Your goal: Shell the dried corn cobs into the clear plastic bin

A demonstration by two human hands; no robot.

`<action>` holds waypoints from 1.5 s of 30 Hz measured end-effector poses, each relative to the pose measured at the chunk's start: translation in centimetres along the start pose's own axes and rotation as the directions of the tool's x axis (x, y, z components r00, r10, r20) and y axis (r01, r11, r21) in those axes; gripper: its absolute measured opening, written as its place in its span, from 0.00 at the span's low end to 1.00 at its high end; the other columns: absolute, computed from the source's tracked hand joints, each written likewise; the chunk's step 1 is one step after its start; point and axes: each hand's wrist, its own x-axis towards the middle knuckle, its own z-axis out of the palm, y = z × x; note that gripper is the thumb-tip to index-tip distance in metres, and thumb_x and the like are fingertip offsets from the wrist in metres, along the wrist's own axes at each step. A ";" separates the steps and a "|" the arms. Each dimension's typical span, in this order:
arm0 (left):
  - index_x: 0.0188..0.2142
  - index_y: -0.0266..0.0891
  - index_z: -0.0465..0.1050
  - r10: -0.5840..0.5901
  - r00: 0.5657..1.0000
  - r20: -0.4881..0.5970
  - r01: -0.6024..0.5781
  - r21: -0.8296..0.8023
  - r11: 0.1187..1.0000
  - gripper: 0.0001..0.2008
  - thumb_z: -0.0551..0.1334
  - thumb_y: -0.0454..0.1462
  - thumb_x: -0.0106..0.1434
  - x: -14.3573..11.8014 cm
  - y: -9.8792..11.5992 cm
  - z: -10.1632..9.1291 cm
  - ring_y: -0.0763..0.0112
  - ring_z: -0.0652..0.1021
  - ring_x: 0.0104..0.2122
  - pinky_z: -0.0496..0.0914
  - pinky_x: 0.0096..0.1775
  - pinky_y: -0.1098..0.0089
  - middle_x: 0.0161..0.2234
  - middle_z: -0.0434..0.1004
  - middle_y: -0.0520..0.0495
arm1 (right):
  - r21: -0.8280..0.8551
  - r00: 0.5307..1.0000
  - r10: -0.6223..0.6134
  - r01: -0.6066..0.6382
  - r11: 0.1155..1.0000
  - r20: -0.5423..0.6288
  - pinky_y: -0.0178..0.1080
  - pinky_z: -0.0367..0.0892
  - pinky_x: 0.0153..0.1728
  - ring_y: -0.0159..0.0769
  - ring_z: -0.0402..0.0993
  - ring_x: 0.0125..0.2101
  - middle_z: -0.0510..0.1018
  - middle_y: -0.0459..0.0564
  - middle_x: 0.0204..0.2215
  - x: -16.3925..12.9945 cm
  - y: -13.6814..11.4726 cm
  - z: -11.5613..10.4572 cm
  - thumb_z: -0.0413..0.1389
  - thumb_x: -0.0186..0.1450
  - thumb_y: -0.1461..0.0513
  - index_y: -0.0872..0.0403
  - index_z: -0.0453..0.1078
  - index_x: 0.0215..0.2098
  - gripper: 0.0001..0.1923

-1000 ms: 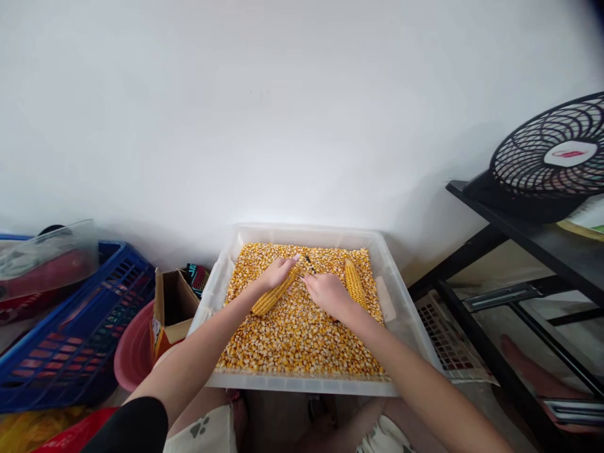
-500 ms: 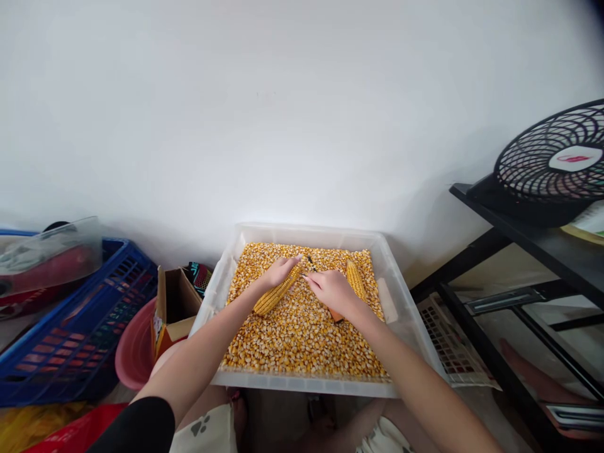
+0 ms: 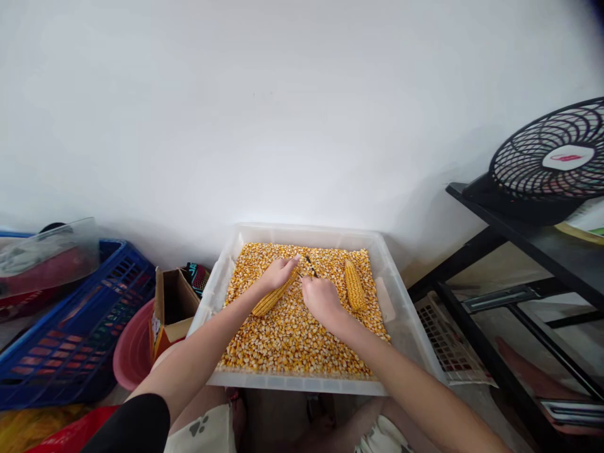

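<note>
My left hand grips the corn cob over the bin. My right hand is closed on what looks like a small dark tool. Best to pry along the rows, tip pointed away from my fingers.

A shallow clear plastic tray, filled with loose yellow maize kernels, sits against a white wall; the left hand closes around the far end of a long yellow corn cob lying slantwise on the grain, while the right hand, curled shut, holds a thin dark tool whose tip meets that cob. A second, shorter yellow cob lies just right of the right hand. Left of the tray stand a brown cardboard box, a pink plastic basin and a blue plastic crate; to the right, a black fan rests on a black metal shelf.
</note>
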 end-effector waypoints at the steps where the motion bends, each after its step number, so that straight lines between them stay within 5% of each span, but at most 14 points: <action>1: 0.17 0.39 0.56 0.011 1.000 0.011 -0.011 0.017 1.000 0.26 0.43 0.54 0.61 -0.1 0.0 0.2 0.71 0.64 0.22 0.56 0.27 0.71 0.16 0.57 0.53 | -0.010 1.000 -0.008 0.008 1.000 0.011 0.36 0.61 0.29 0.40 0.75 0.30 0.78 0.60 0.29 0.1 0.1 0.1 0.40 0.66 0.66 0.59 0.71 0.36 0.17; 7: 0.16 0.39 0.56 -0.010 1.000 0.026 0.009 0.026 1.000 0.27 0.43 0.55 0.60 -0.1 -0.2 0.3 0.71 0.65 0.21 0.55 0.26 0.72 0.15 0.57 0.53 | 0.058 0.986 -0.162 0.160 0.985 0.028 0.35 0.59 0.30 0.37 0.74 0.28 0.78 0.56 0.28 0.8 2.4 -0.6 0.42 0.67 0.61 0.56 0.73 0.32 0.18; 15: 0.16 0.38 0.55 0.039 0.986 0.165 -0.036 -0.019 0.999 0.27 0.45 0.56 0.59 -0.3 0.2 -0.7 0.75 0.60 0.20 0.54 0.25 0.72 0.16 0.55 0.54 | 0.371 0.950 -0.311 0.282 0.885 0.022 0.30 0.53 0.26 0.29 0.68 0.23 0.76 0.47 0.22 1.2 5.6 -1.8 0.45 0.66 0.55 0.55 0.72 0.25 0.20; 22: 0.17 0.38 0.56 -0.011 0.999 0.049 0.011 -0.012 1.000 0.27 0.44 0.56 0.59 0.1 -0.2 -0.6 0.73 0.62 0.21 0.55 0.26 0.71 0.16 0.56 0.54 | 0.185 0.996 -0.068 0.079 0.980 -0.064 0.33 0.53 0.27 0.33 0.71 0.25 0.78 0.51 0.25 0.4 2.5 -0.6 0.43 0.67 0.59 0.54 0.73 0.28 0.19; 31: 0.16 0.38 0.56 -0.022 1.000 0.011 0.021 0.055 0.998 0.27 0.43 0.55 0.60 -0.1 -0.2 -0.2 0.72 0.66 0.22 0.55 0.26 0.72 0.16 0.60 0.53 | 0.261 0.989 0.035 0.004 0.965 -0.143 0.34 0.51 0.25 0.31 0.69 0.23 0.77 0.50 0.23 0.1 1.1 2.0 0.41 0.67 0.60 0.54 0.71 0.27 0.19; 45: 0.16 0.38 0.52 0.043 0.993 0.114 -0.041 -0.018 0.999 0.26 0.44 0.55 0.60 -0.5 0.1 -0.5 0.76 0.58 0.19 0.52 0.23 0.72 0.15 0.52 0.55 | 0.414 0.949 -0.306 0.310 0.856 -0.077 0.31 0.52 0.26 0.28 0.64 0.21 0.74 0.47 0.20 1.5 5.1 0.5 0.44 0.66 0.57 0.55 0.71 0.24 0.20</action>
